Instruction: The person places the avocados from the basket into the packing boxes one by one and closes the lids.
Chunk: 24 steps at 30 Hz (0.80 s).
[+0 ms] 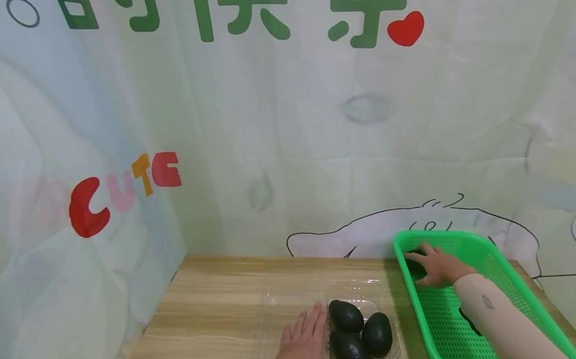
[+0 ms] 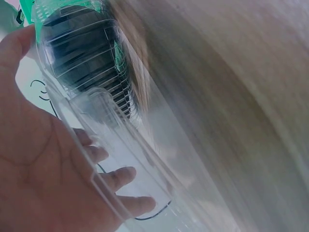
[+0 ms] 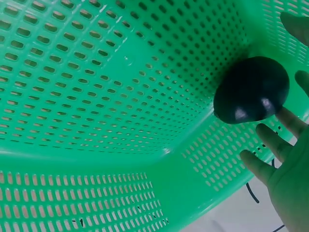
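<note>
Three dark avocados (image 1: pixel 350 350) sit together in a clear plastic clamshell container (image 1: pixel 392 348) on the table. My left hand (image 1: pixel 299 353) rests with straight, spread fingers on the container, just left of the avocados. In the left wrist view its thumb is at the container's side, and the fingers show through the clear plastic. My right hand (image 1: pixel 439 266) reaches into the green basket (image 1: pixel 417 313) at its far left corner. Another dark avocado (image 3: pixel 251 89) lies there, and the right fingers (image 3: pixel 273 140) are spread around it, one fingertip right at its edge.
The wood-grain table (image 1: pixel 202 313) meets a printed cloth backdrop (image 1: pixel 317 158) at the back and on the left. The basket's perforated walls rise on the right of the table, close to the container.
</note>
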Motion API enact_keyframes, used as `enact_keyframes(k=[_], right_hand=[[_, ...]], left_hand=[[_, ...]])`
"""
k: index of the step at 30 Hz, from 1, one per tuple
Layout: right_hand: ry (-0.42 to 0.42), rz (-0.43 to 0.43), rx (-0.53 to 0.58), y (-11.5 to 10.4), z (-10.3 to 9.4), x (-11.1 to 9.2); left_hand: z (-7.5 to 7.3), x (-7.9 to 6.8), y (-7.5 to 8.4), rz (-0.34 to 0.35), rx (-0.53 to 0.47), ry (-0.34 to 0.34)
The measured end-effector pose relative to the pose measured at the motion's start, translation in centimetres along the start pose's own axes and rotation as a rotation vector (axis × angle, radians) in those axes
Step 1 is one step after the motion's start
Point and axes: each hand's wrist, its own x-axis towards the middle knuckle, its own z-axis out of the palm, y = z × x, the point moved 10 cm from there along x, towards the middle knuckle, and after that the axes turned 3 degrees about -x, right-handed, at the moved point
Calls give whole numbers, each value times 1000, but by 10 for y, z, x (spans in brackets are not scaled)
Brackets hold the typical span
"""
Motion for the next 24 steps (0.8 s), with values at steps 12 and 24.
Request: enact_keyframes(k=[12, 24], right_hand=[[104, -7, -14, 3, 10, 13], [97, 2, 21, 4, 32, 16]], left_hand=[[1, 0, 2, -17, 15, -25], [1, 3, 1, -39, 13, -33]])
